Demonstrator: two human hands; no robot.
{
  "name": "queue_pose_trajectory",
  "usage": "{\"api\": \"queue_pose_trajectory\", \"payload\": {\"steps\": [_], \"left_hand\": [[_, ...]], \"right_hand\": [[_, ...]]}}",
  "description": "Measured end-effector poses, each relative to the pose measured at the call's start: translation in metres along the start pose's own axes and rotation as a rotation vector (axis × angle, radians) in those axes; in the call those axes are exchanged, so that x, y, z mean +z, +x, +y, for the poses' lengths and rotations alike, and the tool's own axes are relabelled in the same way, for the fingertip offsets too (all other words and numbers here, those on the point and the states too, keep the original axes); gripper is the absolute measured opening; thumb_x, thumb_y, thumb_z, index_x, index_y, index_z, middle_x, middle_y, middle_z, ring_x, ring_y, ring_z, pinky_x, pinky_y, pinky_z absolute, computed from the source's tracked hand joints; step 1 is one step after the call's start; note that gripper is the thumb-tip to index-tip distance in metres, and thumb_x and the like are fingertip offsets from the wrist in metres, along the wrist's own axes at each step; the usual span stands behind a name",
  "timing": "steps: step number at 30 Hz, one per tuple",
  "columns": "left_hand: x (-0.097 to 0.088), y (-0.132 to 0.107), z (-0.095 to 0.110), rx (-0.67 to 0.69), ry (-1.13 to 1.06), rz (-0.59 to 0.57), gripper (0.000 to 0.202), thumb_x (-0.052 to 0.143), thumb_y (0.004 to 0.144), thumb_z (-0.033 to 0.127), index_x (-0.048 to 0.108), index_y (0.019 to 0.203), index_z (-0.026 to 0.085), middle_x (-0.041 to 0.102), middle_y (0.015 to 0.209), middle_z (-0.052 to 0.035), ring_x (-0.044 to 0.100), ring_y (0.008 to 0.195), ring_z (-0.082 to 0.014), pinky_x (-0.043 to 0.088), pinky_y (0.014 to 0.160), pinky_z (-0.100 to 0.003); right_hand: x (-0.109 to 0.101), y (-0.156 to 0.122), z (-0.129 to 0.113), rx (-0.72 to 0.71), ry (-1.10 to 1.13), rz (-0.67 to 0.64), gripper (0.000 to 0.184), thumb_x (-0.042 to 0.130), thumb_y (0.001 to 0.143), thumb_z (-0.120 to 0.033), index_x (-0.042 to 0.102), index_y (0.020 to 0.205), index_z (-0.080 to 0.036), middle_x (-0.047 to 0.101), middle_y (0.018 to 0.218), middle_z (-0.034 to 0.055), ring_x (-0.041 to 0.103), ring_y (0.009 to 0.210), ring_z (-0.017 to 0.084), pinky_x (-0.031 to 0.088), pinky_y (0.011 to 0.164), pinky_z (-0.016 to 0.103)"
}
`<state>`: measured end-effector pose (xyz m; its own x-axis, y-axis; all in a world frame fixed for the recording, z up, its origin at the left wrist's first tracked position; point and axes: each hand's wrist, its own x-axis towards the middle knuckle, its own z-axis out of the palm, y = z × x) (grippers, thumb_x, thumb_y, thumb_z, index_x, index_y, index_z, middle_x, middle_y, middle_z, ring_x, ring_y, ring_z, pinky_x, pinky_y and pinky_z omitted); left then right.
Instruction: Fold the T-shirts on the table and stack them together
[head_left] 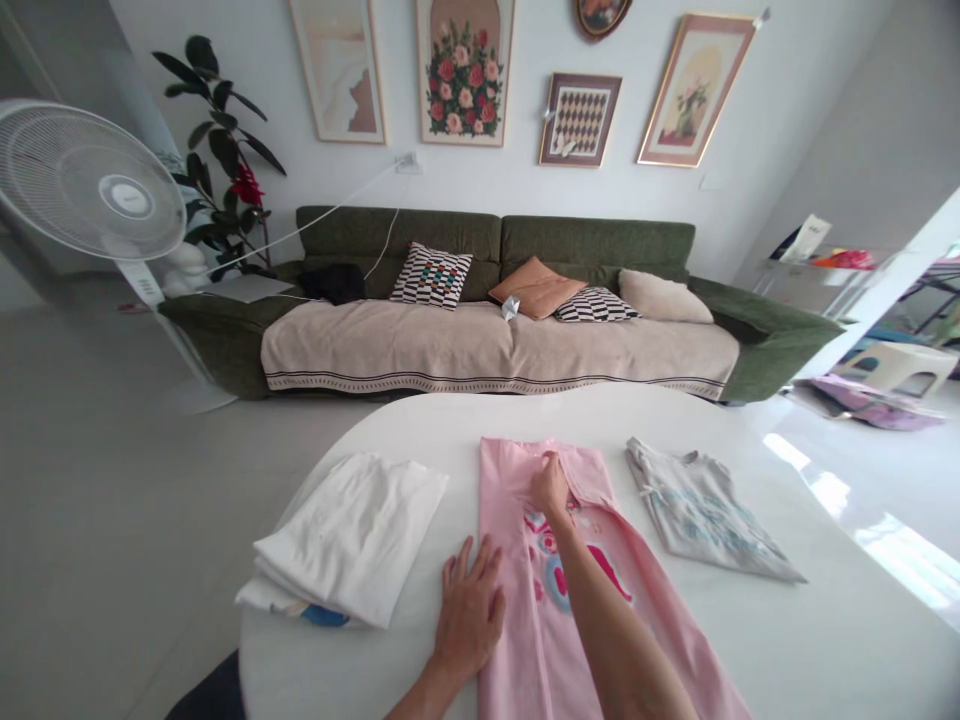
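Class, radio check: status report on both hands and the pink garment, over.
Right hand on pink printed garment, upper part. Left hand open, at its near left edge. Folded white garment left, grey printed T-shirt right, neither touching it.

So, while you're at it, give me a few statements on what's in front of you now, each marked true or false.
1. The right hand is on the pink shirt. True.
2. The left hand grips the white stack. False: it lies open beside the pink shirt, off the stack.
3. The grey shirt lies to the right of the pink shirt. True.
4. The sofa has no cushions. False: several cushions lie along it.
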<state>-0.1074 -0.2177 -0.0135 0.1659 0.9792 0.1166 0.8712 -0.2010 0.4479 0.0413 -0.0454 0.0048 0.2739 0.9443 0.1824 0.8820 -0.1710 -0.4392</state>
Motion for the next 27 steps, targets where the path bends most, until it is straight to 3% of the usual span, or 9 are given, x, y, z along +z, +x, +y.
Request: {"api": "queue_pose_trajectory", "payload": {"steps": [2, 4, 7, 11, 16, 22, 27], "left_hand": [[-0.001, 0.000, 0.000, 0.003, -0.001, -0.008, 0.049, 0.035, 0.084, 0.028, 0.031, 0.132, 0.032, 0.023, 0.142, 0.0053, 0.018, 0.130, -0.0244, 0.016, 0.103, -0.044], [0.000, 0.000, 0.000, 0.006, -0.009, -0.012, 0.049, 0.035, 0.084, 0.028, 0.031, 0.133, 0.032, 0.023, 0.143, 0.0050, 0.017, 0.130, -0.0246, 0.016, 0.103, -0.044], [0.002, -0.001, -0.003, 0.009, -0.026, -0.004, 0.049, 0.035, 0.085, 0.028, 0.030, 0.133, 0.032, 0.023, 0.143, 0.0048, 0.016, 0.131, -0.0244, 0.015, 0.103, -0.044], [0.008, -0.001, -0.007, 0.020, -0.013, 0.011, 0.049, 0.034, 0.085, 0.027, 0.028, 0.134, 0.032, 0.021, 0.143, 0.0056, 0.015, 0.131, -0.0238, 0.014, 0.103, -0.043], [0.015, -0.001, -0.011, 0.033, 0.021, 0.031, 0.052, 0.036, 0.085, 0.029, 0.023, 0.134, 0.036, 0.016, 0.144, 0.0087, 0.014, 0.131, -0.0244, 0.015, 0.102, -0.043], [0.011, 0.000, -0.007, 0.033, 0.048, 0.030, 0.054, 0.039, 0.083, 0.032, 0.025, 0.134, 0.035, 0.016, 0.144, 0.0076, 0.015, 0.130, -0.0260, 0.015, 0.101, -0.044], [0.005, 0.000, -0.002, 0.025, 0.054, 0.018, 0.051, 0.038, 0.082, 0.033, 0.031, 0.132, 0.034, 0.019, 0.144, 0.0064, 0.016, 0.130, -0.0255, 0.015, 0.101, -0.045]], "right_hand": [[-0.001, 0.000, -0.002, -0.043, -0.002, 0.018, 0.045, 0.030, 0.078, -0.008, 0.040, 0.122, -0.016, 0.058, 0.103, 0.0105, 0.055, 0.093, 0.017, 0.036, 0.077, 0.025], [-0.001, -0.003, -0.007, -0.044, -0.033, 0.049, 0.046, 0.027, 0.080, -0.009, 0.039, 0.124, -0.015, 0.051, 0.116, 0.0151, 0.049, 0.106, 0.022, 0.033, 0.085, 0.032], [0.006, -0.008, -0.022, -0.083, -0.088, 0.050, 0.044, 0.026, 0.082, -0.013, 0.042, 0.124, -0.011, 0.034, 0.133, 0.0195, 0.030, 0.123, 0.029, 0.022, 0.095, 0.043], [0.034, -0.011, -0.049, -0.324, -0.129, -0.224, 0.051, 0.027, 0.087, -0.034, 0.027, 0.135, -0.019, 0.017, 0.145, 0.0076, 0.007, 0.132, 0.026, 0.012, 0.101, 0.046], [0.058, -0.003, -0.065, -0.308, -0.162, -0.389, 0.063, 0.024, 0.083, -0.055, 0.011, 0.138, -0.028, 0.004, 0.147, 0.0034, -0.004, 0.132, 0.029, 0.006, 0.098, 0.058], [0.050, -0.013, -0.068, -0.293, -0.154, -0.480, 0.071, 0.023, 0.079, -0.065, 0.008, 0.138, -0.029, -0.006, 0.147, 0.0066, -0.008, 0.131, 0.033, 0.006, 0.095, 0.061], [0.025, -0.032, -0.049, -0.443, -0.080, -0.471, 0.063, 0.026, 0.084, -0.055, 0.014, 0.138, -0.025, 0.009, 0.146, 0.0063, -0.001, 0.132, 0.027, 0.012, 0.100, 0.052]]}}
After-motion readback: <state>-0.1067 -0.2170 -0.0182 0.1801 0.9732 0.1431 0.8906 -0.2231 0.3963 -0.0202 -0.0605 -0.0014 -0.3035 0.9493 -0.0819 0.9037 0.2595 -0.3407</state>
